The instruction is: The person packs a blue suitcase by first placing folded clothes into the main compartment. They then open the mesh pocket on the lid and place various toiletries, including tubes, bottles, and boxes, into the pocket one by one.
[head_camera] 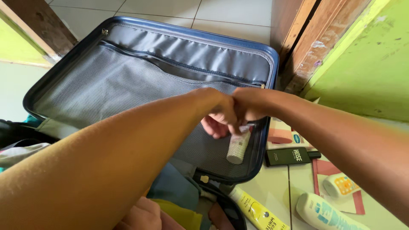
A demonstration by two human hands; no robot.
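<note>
The suitcase [55,72] has a shiny blue plastic shell, grey mesh cloth inside. The floor [272,187] is smooth tile.

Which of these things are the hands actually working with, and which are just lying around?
In hand:
left hand and right hand, both on the small white bottle
open suitcase, beneath them

Lying about:
dark green box
yellow tube
two white bottles
clothes

Dark green box [291,156] lying right beside the open blue suitcase [140,55], yellow tube [255,211] just below it, white bottle [326,213] and small white jar [340,185] further right.
</note>
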